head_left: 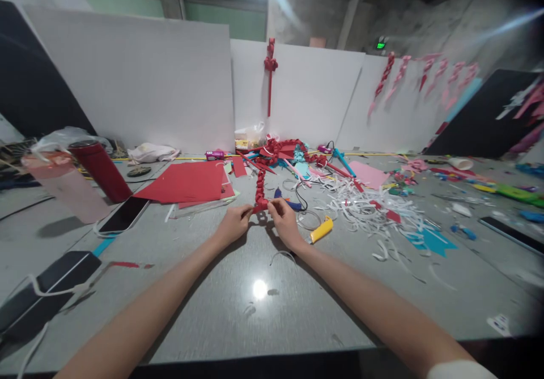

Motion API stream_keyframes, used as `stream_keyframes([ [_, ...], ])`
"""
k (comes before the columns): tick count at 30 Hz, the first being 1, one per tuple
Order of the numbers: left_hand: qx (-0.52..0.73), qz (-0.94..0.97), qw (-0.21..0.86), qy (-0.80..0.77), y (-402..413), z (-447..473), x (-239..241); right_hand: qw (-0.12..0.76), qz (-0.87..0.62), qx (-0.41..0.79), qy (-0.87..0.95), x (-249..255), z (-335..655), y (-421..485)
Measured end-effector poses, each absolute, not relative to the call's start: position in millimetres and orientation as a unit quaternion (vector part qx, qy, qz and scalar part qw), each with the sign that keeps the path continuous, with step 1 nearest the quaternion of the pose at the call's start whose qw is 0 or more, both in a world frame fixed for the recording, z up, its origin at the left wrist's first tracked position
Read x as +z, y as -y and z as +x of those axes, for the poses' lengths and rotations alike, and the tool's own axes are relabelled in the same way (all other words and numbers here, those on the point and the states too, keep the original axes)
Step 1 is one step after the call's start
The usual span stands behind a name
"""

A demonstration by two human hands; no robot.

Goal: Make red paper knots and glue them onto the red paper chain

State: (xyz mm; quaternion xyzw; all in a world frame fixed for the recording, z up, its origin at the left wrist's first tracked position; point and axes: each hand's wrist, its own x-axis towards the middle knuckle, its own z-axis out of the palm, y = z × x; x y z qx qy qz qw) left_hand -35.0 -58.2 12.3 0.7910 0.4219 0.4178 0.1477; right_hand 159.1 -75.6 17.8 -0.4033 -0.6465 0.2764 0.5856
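Between my two hands is a red folded paper chain [260, 187], its twisted length standing up and away from me above the table. My left hand [234, 222] pinches a short red strip at the chain's near end from the left. On the other side, my right hand [283, 220] grips the same end with thumb and fingers. Just beyond my right hand lies a blue glue gun [292, 204] with a dark cord. A yellow-handled cutter [322, 230] rests to the right of my right wrist.
Red paper sheets [187, 182] lie left of centre. White paper scraps [359, 206] spread to the right. At left stand a red flask [101, 170] and a pinkish bottle [68, 186], near a phone [124, 216]. A finished red paper piece [270, 76] hangs on the white board [314, 90].
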Motion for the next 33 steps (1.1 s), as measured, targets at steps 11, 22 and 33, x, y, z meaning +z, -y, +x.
stream_keyframes([
  [11,0.456,0.756,0.163,-0.440,63,-7,2,0.604,-0.411,0.326,0.599,12,163,62],
  [22,0.405,0.783,0.144,-0.450,64,-32,5,0.539,-0.376,0.332,0.677,15,161,70],
  [33,0.539,0.607,0.353,-0.466,60,-22,9,0.554,-0.438,0.232,0.669,11,157,73],
])
